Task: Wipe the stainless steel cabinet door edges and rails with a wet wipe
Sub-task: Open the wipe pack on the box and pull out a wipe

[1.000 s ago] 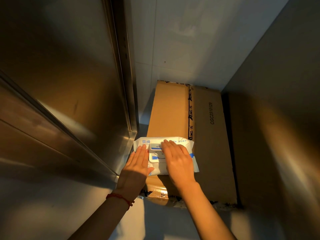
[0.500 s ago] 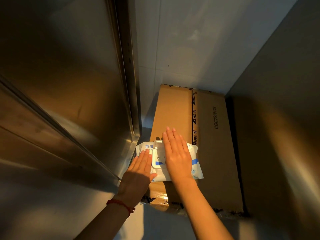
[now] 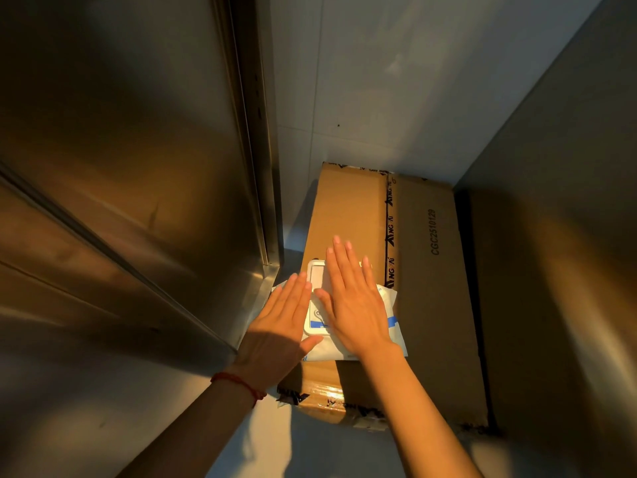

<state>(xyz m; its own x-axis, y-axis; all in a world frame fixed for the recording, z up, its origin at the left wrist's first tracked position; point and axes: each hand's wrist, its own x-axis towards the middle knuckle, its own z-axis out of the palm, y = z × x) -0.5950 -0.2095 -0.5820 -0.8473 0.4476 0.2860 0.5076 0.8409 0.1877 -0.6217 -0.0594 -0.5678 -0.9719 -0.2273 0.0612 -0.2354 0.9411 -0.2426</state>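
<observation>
So we're looking down at the wet wipe pack, which is sitting on top of a cardboard box wedged in next to the stainless steel cabinet door, with the door's edge rail running up just left of the pack. The pack is looking like a soft, floppy plastic pouch, probably light and a bit squishy, with a stiffer white flip lid in the middle that's standing open right now. We're guessing the film is slick, so we'd be pinning the pouch down with one palm and pinching a wipe out through the opening under the lid rather than grabbing the whole bag. No wipe is showing yet as far as we can tell; the opening is mostly hidden by the hands. Our left hand is lying flat on the left side of the pack, fingers straight and together, gripping nothing. Our right hand is spread flat over the right side of the lid and pouch, fingers straight and reaching past the lid over the box, also holding nothing. We're figuring the wiping of the door edges and rails isn't started yet, since we're not holding a wipe.
</observation>
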